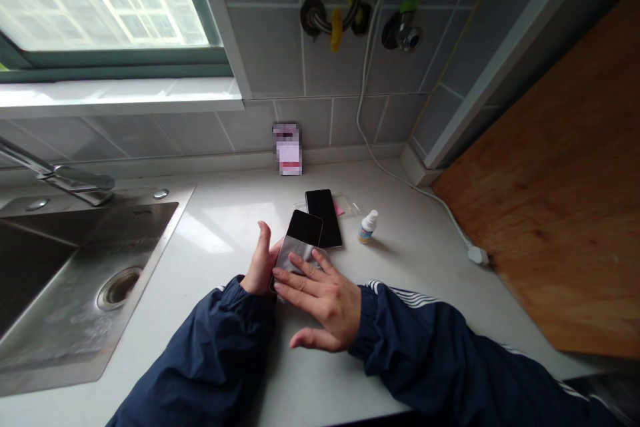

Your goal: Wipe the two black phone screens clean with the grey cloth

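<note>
A black smartphone (305,227) lies tilted in my left hand (260,263), which supports it from below and along its left side, thumb sticking up. Over the phone's lower half is a thin grey cloth (293,250). My right hand (323,297) rests flat on that cloth with its fingers spread and its thumb out to the side. Just behind the phone, a second black phone or similar flat device (325,213) lies on the counter. To its right stands a small white spray bottle (367,227) with a coloured label. Most of my left fingers are hidden under the phone.
At left is a steel sink (170,220) with a faucet (75,180). A clear plastic piece (353,207) lies behind the bottle. A blurred upright phone-like object (287,150) leans on the tiled wall. A white cable ends in a plug (477,255) near the wooden panel (560,213).
</note>
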Motion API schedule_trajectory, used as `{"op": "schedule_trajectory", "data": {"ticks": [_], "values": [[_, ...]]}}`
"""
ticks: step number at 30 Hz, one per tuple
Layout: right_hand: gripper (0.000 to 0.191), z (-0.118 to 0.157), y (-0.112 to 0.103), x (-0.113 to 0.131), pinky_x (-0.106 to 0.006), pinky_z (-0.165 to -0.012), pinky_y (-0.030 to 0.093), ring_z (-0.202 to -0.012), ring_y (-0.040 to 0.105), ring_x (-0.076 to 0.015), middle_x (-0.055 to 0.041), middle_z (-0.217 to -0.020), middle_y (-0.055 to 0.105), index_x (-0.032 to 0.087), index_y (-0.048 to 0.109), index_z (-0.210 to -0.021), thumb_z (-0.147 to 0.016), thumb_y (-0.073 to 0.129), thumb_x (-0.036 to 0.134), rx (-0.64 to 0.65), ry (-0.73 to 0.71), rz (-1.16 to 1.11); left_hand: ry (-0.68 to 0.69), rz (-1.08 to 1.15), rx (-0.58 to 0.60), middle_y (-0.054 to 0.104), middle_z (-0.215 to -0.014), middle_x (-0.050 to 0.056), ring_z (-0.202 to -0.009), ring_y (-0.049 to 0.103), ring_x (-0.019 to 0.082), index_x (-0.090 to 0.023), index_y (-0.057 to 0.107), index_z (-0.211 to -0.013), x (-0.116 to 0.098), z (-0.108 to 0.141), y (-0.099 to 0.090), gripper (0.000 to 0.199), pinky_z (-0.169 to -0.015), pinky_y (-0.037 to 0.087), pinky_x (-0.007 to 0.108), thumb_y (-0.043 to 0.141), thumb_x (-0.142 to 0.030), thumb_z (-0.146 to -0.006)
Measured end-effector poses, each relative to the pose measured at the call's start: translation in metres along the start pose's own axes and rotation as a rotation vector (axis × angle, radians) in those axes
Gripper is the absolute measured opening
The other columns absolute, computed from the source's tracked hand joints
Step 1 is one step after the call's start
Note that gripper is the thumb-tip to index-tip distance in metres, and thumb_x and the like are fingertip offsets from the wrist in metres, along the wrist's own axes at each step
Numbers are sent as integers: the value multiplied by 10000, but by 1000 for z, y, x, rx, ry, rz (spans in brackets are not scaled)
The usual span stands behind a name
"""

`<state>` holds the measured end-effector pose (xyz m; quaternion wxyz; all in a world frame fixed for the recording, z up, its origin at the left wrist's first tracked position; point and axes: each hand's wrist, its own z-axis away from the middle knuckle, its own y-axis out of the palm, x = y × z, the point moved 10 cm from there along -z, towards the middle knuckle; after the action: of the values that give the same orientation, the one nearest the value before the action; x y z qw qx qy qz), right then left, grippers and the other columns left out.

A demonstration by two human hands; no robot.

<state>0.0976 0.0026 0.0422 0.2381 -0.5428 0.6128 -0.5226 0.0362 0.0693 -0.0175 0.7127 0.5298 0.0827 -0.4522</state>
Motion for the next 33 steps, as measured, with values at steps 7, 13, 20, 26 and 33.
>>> {"op": "schedule_trajectory", "data": {"ticks": [7,13,20,26,33], "values": [[701,3,-2,-21,-551,-1244,33,-1542,139,-258,-64,-1625,275,149,319,-1544,-1023,270,616,-68,143,60,-32,1,83,717,-1135,216,-850,735,325,-125,431,-1481,8,0,8,925,-657,584,391,208,-791,-879],[701,8,-18,-50,-552,-1234,145,-1544,124,-272,-77,-1642,227,133,257,-1568,-1031,223,583,-183,308,149,-69,-215,185,690,-1187,208,-770,728,340,-260,292,-1554,14,4,24,830,-386,516,317,60,-727,-908],[659,13,-27,-58,-509,-1243,175,-1541,141,-264,-77,-1640,243,142,249,-1573,-1039,289,527,-289,373,135,-97,-257,242,704,-1148,200,-618,719,295,-289,366,-1522,21,6,24,814,-347,510,315,105,-746,-900],[678,8,-17,-47,-560,-1230,169,-1540,137,-296,-97,-1621,290,130,312,-1551,-1029,294,562,-239,299,74,14,-131,147,724,-1103,176,-772,741,303,-235,420,-1493,6,-1,15,749,-522,592,353,198,-694,-944],[612,4,-14,-20,-580,-1238,62,-1532,177,-284,-75,-1579,379,141,440,-1480,-1012,410,534,-142,173,16,166,48,2,748,-1000,170,-799,742,280,-128,544,-1384,-16,-4,1,720,-720,604,391,231,-634,-978]]}}
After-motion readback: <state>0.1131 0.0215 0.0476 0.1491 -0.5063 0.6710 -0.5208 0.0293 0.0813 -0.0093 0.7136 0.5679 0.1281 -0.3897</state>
